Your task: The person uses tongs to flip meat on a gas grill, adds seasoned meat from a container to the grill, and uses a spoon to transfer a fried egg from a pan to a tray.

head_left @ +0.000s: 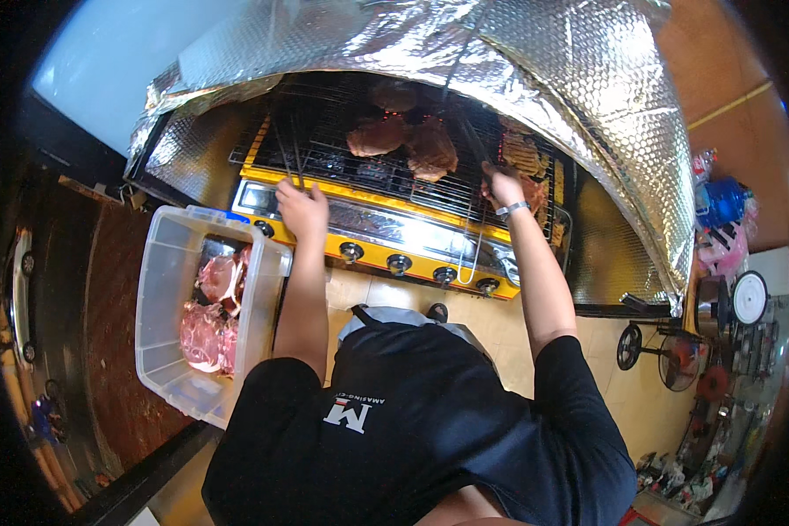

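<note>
My left hand (pixel 303 210) is closed round the thin dark tongs (pixel 291 145) at the grill's front left. Their two arms point away over the grate (pixel 324 114). Further right, my right hand (pixel 503 186) grips a long dark tool (pixel 470 136) that reaches in over the grate; its kind is unclear. Between the two tools lie a browned slab of meat (pixel 377 137) and a darker slab (pixel 432 151). Behind them sits a dim round piece of meat (pixel 394 95). More meat (pixel 535 195) lies beside my right hand, partly covered by it.
A yellow gas grill (pixel 368 235) with several black knobs spans the front. Crumpled silver foil sheeting (pixel 579 96) hoods it. At left stands a clear plastic bin (pixel 162 351) with raw meat (pixel 209 337) inside. A wire handle (pixel 472 263) hangs over the front; a fan (pixel 680 361) stands right.
</note>
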`<move>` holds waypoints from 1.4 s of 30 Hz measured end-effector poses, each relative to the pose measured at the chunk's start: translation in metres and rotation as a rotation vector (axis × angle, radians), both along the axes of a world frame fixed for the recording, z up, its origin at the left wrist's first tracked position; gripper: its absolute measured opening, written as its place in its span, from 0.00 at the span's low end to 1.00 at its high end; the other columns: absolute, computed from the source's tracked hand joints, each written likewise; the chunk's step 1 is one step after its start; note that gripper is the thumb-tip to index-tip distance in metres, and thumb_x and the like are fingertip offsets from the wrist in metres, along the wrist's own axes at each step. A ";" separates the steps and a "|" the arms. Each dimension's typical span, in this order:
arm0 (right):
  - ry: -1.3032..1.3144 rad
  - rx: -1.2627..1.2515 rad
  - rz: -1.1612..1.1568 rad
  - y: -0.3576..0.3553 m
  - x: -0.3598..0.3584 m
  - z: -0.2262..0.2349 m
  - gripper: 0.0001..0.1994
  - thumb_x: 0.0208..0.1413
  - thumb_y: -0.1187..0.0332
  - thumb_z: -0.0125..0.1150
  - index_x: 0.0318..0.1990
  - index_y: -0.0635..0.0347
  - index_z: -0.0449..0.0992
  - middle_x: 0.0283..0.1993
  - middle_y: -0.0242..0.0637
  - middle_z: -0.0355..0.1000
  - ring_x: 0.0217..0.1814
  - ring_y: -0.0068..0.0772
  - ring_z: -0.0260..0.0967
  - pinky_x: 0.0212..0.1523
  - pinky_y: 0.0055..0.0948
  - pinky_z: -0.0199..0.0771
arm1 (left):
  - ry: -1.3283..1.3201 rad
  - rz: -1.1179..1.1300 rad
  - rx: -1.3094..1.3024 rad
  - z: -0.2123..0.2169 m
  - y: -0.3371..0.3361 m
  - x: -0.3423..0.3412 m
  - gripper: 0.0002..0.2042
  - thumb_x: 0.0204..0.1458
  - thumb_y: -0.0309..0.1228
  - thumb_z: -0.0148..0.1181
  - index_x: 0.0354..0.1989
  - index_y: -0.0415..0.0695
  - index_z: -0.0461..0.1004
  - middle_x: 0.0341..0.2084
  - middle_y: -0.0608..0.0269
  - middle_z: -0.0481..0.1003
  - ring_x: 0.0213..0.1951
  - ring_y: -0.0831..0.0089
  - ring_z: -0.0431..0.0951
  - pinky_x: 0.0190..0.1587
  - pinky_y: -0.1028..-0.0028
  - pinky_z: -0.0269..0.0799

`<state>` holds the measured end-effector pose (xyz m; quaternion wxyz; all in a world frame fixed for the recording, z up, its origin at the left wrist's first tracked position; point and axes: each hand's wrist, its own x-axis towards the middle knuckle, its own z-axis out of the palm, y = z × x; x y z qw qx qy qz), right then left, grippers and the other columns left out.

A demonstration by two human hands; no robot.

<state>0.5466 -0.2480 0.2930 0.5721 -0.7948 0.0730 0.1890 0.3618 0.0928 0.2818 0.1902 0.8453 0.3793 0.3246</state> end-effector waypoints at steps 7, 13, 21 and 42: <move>0.008 -0.027 -0.002 0.004 0.004 -0.003 0.20 0.56 0.53 0.55 0.35 0.66 0.73 0.21 0.36 0.70 0.17 0.25 0.68 0.19 0.25 0.71 | 0.038 -0.027 -0.428 -0.020 0.025 0.011 0.18 0.54 0.39 0.50 0.44 0.36 0.65 0.28 0.42 0.75 0.34 0.45 0.76 0.39 0.55 0.69; -0.418 -0.203 -0.014 -0.028 0.003 0.047 0.17 0.55 0.56 0.57 0.44 0.60 0.77 0.35 0.44 0.76 0.25 0.35 0.72 0.26 0.33 0.72 | -0.423 -0.317 -1.057 -0.016 -0.018 -0.045 0.19 0.60 0.46 0.46 0.37 0.40 0.73 0.18 0.72 0.65 0.19 0.86 0.59 0.21 0.82 0.54; -0.966 -1.349 0.439 0.001 -0.011 0.103 0.12 0.50 0.61 0.53 0.27 0.60 0.77 0.27 0.48 0.74 0.29 0.46 0.74 0.29 0.41 0.74 | -0.297 -0.588 -1.448 0.001 -0.074 -0.096 0.15 0.62 0.41 0.40 0.45 0.42 0.66 0.28 0.62 0.75 0.18 0.83 0.66 0.18 0.85 0.59; 0.031 -0.160 -0.002 0.021 -0.017 0.025 0.15 0.55 0.59 0.56 0.30 0.65 0.75 0.17 0.32 0.67 0.14 0.20 0.61 0.14 0.20 0.59 | -0.140 -0.671 -1.386 -0.002 -0.069 -0.058 0.18 0.62 0.44 0.40 0.42 0.42 0.68 0.18 0.70 0.68 0.14 0.85 0.60 0.16 0.86 0.55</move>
